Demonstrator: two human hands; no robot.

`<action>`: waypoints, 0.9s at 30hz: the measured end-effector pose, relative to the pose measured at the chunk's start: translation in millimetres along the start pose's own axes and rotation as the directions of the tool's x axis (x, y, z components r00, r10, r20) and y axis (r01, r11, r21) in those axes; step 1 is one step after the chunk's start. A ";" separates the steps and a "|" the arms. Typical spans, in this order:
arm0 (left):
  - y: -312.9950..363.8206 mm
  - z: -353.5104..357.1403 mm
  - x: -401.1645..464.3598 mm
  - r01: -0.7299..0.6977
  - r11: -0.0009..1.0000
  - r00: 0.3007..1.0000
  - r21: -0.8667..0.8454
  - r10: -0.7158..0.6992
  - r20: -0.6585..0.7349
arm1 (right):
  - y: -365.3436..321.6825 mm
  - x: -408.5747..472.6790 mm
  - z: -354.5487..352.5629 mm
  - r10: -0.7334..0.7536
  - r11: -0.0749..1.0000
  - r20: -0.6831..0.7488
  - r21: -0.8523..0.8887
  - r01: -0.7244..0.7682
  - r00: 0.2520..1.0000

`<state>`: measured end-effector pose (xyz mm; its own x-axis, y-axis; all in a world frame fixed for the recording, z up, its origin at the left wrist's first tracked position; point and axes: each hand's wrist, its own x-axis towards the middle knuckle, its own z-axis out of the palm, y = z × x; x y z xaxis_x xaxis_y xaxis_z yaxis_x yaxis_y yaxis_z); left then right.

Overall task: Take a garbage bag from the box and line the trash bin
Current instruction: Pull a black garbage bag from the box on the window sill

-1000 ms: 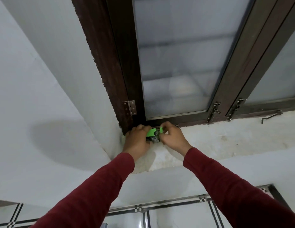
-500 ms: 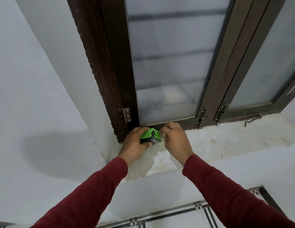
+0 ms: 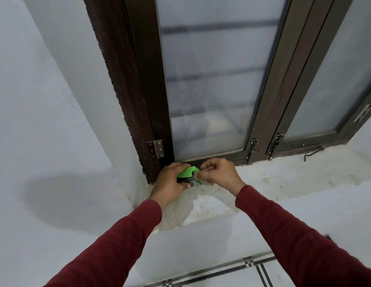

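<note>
Since a second ago, tilted up off the flat and turned, the green box (image 3: 187,175), its black-printed side now facing the camera, at the left end of the window sill (image 3: 284,179) against the dark wooden frame (image 3: 126,96). Gripped from the left by the left hand (image 3: 170,183), fingers curled round the box and thumb beneath it. Pinched at the box's right end by the right hand (image 3: 218,172), fingers (image 3: 203,169) bunched tight on a small edge there; whether flap or bag cannot be told. Dark red sleeves (image 3: 304,241) on both arms. Frosted panes above, a hinge (image 3: 157,149) on the frame just left of the hands, two latches (image 3: 252,150) to the right. Striped tiled floor (image 3: 242,272) below.
</note>
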<state>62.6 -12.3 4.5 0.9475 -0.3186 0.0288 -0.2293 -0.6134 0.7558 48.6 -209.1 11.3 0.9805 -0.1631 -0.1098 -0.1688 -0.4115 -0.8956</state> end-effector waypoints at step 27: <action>34.5 -15.2 -1.4 -0.217 0.810 0.974 0.545 0.216 0.067 | 2.0 -19.8 -0.4 0.138 0.974 0.091 0.171 -0.152 0.986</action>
<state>56.7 -22.1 40.5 0.8584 -0.4913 0.1476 -0.5130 -0.8214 0.2492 28.8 -207.1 11.9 0.9528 -0.1360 -0.2714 -0.2963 -0.2228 -0.9287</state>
